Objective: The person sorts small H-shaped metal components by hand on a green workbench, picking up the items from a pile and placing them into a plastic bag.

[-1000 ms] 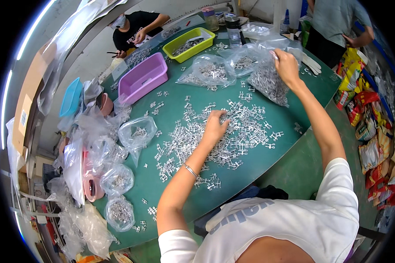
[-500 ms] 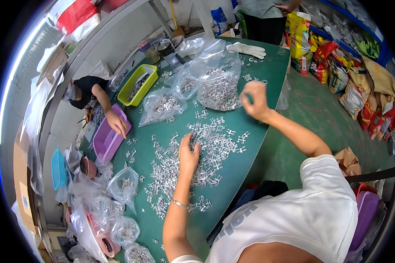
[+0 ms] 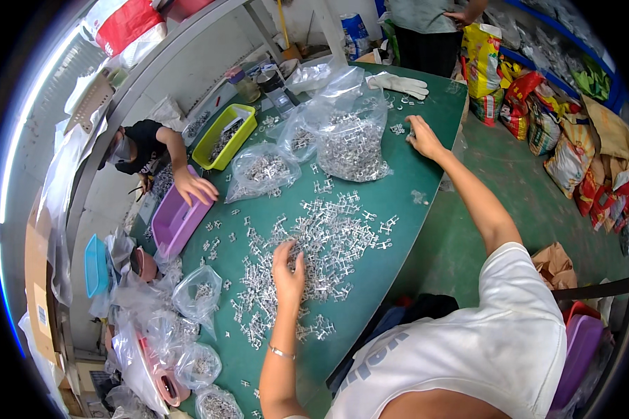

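A loose pile of small silver metal clip-like parts [image 3: 328,241] spreads over the green table. My left hand [image 3: 288,276] hovers at the pile's left-middle, its fingers curved and thumb apart, with nothing visible in it. Toward the table's far right edge, my right hand [image 3: 426,142] reaches out with its fingers apart from the thumb. A few small metal parts [image 3: 398,129] lie just left of its fingertips. Whatever is under its palm is hidden. A large clear plastic bag [image 3: 349,150] full of similar parts stands between that hand and the pile.
Smaller filled bags [image 3: 264,167] lie beside the large one. A white glove [image 3: 398,85] rests at the far edge. Across the table a co-worker's hand [image 3: 192,185] is at a purple basin [image 3: 171,227], near a yellow-green basin [image 3: 223,136]. Colourful sacks [image 3: 531,119] stand at right.
My right hand has moved farther away and its fingers have spread from a curled pinch. My left hand has shifted slightly down and left over the pile. The co-worker's hand has moved slightly.
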A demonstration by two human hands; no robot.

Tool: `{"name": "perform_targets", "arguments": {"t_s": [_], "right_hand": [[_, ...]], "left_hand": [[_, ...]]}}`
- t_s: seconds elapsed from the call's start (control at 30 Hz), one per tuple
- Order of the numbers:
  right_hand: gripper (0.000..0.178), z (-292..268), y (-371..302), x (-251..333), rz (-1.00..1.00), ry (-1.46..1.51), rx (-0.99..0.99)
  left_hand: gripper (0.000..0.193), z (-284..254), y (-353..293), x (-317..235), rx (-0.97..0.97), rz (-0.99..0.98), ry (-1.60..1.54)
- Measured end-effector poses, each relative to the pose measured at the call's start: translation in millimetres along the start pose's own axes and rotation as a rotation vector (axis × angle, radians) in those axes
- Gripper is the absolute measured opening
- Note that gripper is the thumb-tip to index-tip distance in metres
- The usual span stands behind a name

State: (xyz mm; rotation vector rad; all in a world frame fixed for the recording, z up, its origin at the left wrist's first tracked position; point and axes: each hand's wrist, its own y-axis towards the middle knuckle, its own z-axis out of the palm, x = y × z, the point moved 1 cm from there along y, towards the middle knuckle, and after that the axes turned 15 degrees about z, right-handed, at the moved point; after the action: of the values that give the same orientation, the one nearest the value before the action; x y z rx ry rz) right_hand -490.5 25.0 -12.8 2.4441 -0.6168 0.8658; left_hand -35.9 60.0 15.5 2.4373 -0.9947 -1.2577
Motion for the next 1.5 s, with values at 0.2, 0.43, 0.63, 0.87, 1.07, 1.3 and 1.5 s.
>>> {"name": "perform_targets", "arguments": {"t_s": [0.2, 0.43, 0.63, 0.87, 1.07, 1.3, 1.5], "right_hand": [[0.036, 33.7, 41.3, -10.9, -0.161, -0.078, -0.038], [0.029, 33.0, 42.0, -17.4, 0.05, -0.057, 0.029], [0.029, -25.4, 35.2, 2.8, 0.469, 1.05, 0.126], [0.032, -58.4, -7.1, 240.8, 0.159, 1.208, 0.667], [0.028, 158.3, 22.4, 400.0, 0.758, 1.387, 1.233], [0.037, 333.4, 83.4, 503.2, 0.777, 1.733, 1.153], [0.031, 428.0, 61.5, 521.4, 0.894, 1.671, 1.177]], "left_hand": [[0.026, -21.5, -35.0, -14.0, -0.106, -0.142, -0.077], [0.028, -54.5, -86.5, -40.8, -0.269, -0.195, -0.048], [0.03, -73.5, -147.3, -65.9, -0.464, -0.317, 0.068], [0.031, -63.2, -223.2, -79.3, -0.657, -0.458, 0.409], [0.032, -39.5, -231.6, -73.1, -0.719, -0.553, 0.535], [0.04, -36.1, -243.7, -60.4, -0.675, -0.498, 0.624], [0.033, -25.3, -263.9, -59.7, -0.644, -0.613, 0.783]]}}
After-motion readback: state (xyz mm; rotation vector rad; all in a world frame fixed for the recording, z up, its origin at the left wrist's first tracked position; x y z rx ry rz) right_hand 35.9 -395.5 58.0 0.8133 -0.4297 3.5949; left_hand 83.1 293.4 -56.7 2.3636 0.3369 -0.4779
